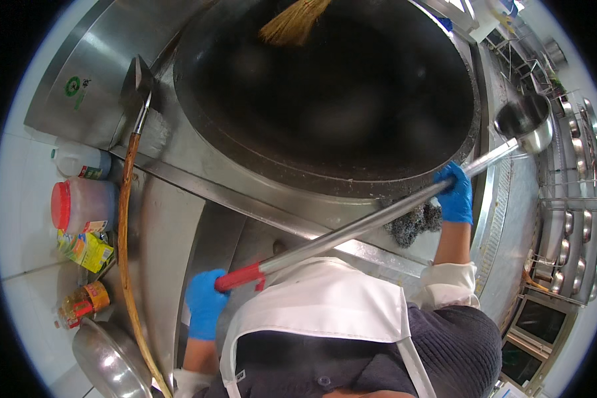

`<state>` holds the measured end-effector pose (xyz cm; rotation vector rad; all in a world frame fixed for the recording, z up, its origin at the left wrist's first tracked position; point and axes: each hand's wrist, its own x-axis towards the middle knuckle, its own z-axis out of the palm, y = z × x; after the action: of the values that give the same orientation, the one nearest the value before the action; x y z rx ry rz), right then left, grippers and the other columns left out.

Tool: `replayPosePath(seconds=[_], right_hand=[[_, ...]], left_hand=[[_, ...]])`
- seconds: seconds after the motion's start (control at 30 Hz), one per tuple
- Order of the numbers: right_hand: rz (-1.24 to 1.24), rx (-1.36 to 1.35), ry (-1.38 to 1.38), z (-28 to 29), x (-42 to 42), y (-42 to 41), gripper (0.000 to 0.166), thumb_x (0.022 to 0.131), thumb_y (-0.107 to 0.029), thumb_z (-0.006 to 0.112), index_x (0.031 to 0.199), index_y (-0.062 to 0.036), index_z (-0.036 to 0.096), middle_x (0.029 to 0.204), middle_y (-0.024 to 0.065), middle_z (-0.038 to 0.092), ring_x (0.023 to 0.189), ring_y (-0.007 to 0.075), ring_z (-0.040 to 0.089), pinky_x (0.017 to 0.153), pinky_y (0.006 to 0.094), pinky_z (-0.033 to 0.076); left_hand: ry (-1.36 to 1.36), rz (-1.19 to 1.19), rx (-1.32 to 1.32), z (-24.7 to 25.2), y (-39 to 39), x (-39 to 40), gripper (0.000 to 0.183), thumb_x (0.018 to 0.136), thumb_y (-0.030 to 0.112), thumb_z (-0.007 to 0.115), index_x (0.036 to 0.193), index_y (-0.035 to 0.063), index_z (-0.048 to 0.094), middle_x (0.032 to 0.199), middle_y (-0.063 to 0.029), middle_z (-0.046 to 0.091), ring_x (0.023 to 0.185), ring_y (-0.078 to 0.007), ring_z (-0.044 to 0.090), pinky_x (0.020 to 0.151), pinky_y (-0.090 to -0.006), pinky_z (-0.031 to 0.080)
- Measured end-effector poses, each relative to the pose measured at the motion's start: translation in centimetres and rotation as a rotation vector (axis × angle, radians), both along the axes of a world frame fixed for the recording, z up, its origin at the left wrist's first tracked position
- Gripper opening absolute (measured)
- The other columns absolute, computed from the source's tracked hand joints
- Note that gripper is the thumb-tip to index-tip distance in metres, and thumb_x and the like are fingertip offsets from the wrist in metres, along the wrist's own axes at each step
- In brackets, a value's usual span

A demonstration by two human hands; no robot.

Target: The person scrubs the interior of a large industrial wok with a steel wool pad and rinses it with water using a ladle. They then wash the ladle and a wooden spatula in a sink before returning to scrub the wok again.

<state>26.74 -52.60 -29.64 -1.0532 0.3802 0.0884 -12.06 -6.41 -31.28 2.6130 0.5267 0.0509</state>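
Note:
A long-handled metal ladle (525, 124) lies slantwise across the view, its bowl at the right beyond the rim of a large dark wok (328, 99). My left hand (206, 303), in a blue glove, is closed around the red grip at the handle's lower end. Further up, my right hand (455, 194), also gloved in blue, grips the bare metal shaft close to the wok's near rim. A steel-wool scrubber (413, 226) rests on the metal surface under the shaft, beside my right hand. The bristles of a straw brush (298, 22) show at the wok's top.
A wooden-handled shovel (124, 214) leans along the left. Near it stand a white plastic jug (82, 160), a red-lidded jar (87, 205), a yellow packet (87, 251), an oil bottle (82, 304) and a steel basin (112, 360). Racks with metal bowls (579, 149) line the right.

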Motion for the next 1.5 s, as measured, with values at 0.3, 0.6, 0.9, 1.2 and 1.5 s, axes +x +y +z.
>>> replayPosePath(seconds=[0.3,0.6,0.9,1.2,1.5], right_hand=[[0.335,0.054,0.297,-12.6,11.5,16.5,0.012,0.082,-0.007,0.065,0.078,-0.011,0.054,0.067,0.0068,0.057,0.062,0.0235,0.057,0.066,0.0404,0.053],[0.433,-0.033,0.568,-21.4,12.1,29.3,0.006,0.086,-0.012,0.058,0.081,-0.0086,0.057,0.072,0.0097,0.06,0.067,0.0272,0.058,0.068,0.0394,0.049],[0.316,0.333,0.525,-12.0,5.9,24.5,0.013,0.084,-0.006,0.058,0.074,-0.0086,0.051,0.065,0.0106,0.056,0.06,0.0257,0.054,0.066,0.0391,0.05],[0.258,0.429,0.172,0.7,-4.5,15.5,0.008,0.085,-0.005,0.062,0.077,-0.0048,0.063,0.077,0.0125,0.064,0.077,0.0274,0.063,0.084,0.0449,0.053],[0.141,0.197,-0.028,6.0,-10.9,8.8,0.006,0.085,-0.008,0.066,0.082,-0.0071,0.062,0.076,0.0082,0.063,0.073,0.0232,0.062,0.076,0.0369,0.054]], left_hand=[[0.341,0.435,-0.118,7.5,-3.4,-2.2,0.024,0.072,0.025,0.075,0.094,0.0135,0.073,0.085,-0.0136,0.071,0.077,-0.0347,0.068,0.071,-0.0416,0.054],[0.479,0.507,0.078,17.0,-1.7,0.9,0.029,0.073,0.028,0.074,0.099,0.0158,0.072,0.086,-0.0143,0.069,0.078,-0.036,0.067,0.069,-0.0424,0.053],[0.225,0.358,0.378,25.5,2.6,-0.9,0.044,0.058,0.008,0.084,0.102,0.0085,0.074,0.086,-0.0147,0.071,0.083,-0.0326,0.07,0.075,-0.0389,0.054],[0.181,0.251,0.159,23.5,8.6,-6.9,0.039,0.053,0.01,0.083,0.091,0.0051,0.074,0.084,-0.0151,0.071,0.076,-0.0297,0.069,0.071,-0.0383,0.053],[0.447,-0.001,-0.357,12.9,12.2,-7.6,0.039,0.06,0.02,0.086,0.094,0.0042,0.075,0.077,-0.0149,0.07,0.068,-0.0242,0.068,0.067,-0.0337,0.052]])
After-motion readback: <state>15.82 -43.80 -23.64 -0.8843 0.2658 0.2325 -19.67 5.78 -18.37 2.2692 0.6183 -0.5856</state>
